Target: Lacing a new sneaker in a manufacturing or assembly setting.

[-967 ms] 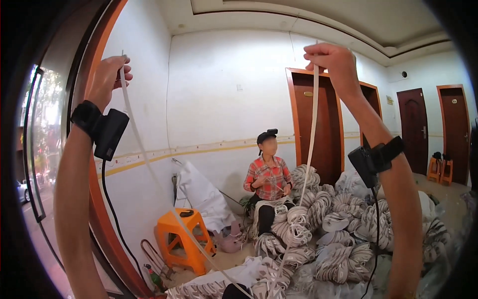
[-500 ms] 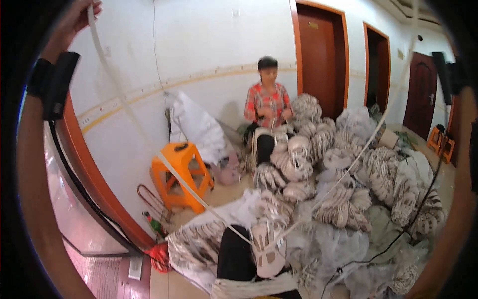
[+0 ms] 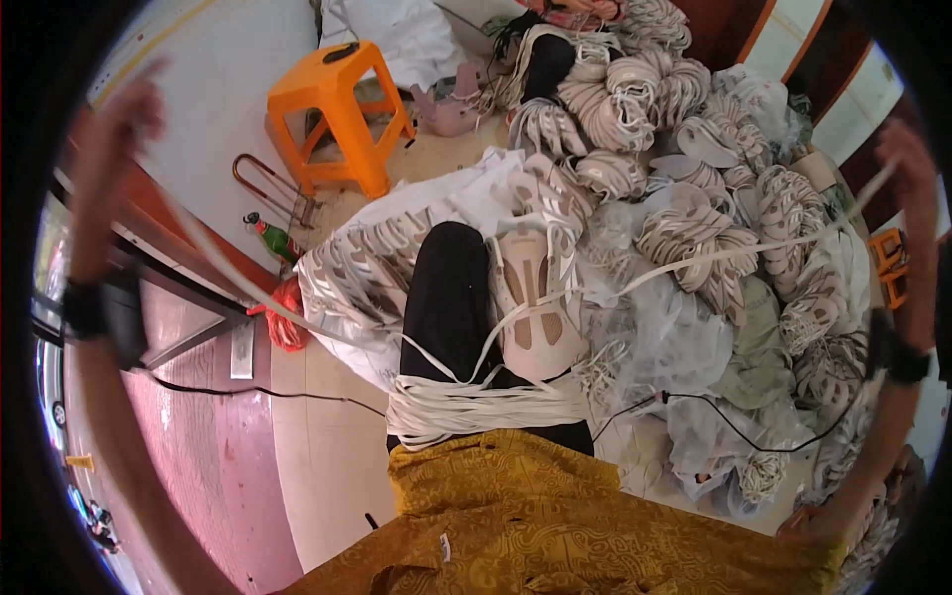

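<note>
A beige shoe upper [image 3: 540, 342] with tan panels lies between my thighs. A long flat cream shoelace [image 3: 699, 258] runs out from it to both sides. Its right length rises to my right hand [image 3: 904, 164], whose fingers are closed on it. The left length climbs toward my left hand [image 3: 129, 114], held high at the left; motion smears those fingers, so their grip on the lace is unclear. A thick bundle of cream laces [image 3: 486, 409] lies across my thighs, below the upper.
Stacks of tied shoe uppers [image 3: 699, 238] and clear plastic bags [image 3: 674, 342] cover the floor ahead and right. An orange stool [image 3: 332, 104] stands at the far left, near a green bottle [image 3: 273, 236]. Another person's knee [image 3: 548, 64] shows at the far side. A black cable [image 3: 744, 436] hangs right.
My view has tipped down to my lap, and the other person's upper body has mostly left it. Both hands now appear lower relative to the shoe upper, and the shoelace has gone from straight to sagging.
</note>
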`<state>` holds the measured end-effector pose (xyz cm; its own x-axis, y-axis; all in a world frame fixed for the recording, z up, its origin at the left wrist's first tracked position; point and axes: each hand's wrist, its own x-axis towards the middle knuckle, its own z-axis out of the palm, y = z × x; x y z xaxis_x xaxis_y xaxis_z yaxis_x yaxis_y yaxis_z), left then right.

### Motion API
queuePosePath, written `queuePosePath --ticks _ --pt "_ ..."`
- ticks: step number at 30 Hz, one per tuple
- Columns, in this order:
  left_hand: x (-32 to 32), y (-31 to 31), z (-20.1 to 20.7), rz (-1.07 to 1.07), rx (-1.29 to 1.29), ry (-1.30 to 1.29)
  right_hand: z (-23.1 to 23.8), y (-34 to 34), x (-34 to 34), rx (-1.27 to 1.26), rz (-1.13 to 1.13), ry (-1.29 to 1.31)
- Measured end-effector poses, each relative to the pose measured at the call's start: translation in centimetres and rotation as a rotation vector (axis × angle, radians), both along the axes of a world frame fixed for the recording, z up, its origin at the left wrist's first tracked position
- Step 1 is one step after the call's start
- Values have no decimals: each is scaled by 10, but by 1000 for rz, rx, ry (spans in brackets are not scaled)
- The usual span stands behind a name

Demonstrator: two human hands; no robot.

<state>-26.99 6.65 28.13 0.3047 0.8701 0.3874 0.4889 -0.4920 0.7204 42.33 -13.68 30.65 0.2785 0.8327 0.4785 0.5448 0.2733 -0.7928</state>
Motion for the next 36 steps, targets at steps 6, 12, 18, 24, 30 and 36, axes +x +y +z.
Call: queuePosePath --ticks 6,12,18,24,30,36 --pt "158 -78 -221 -198 -398 -231 -228 35 -177 -466 357 187" --pt "237 -109 -315 -15 -444 -81 -329 70 -253 -633 550 304" --pt "247 -127 -329 11 -615 -144 -356 70 -254 -134 460 -585" --pt "250 -132 -345 -1 -491 -115 -362 63 -255 -159 451 -495" --pt "253 -132 -346 11 -467 -138 -358 55 -246 -477 422 -134" --pt "256 -136 -357 54 -352 -117 -341 70 -268 -350 492 -192"
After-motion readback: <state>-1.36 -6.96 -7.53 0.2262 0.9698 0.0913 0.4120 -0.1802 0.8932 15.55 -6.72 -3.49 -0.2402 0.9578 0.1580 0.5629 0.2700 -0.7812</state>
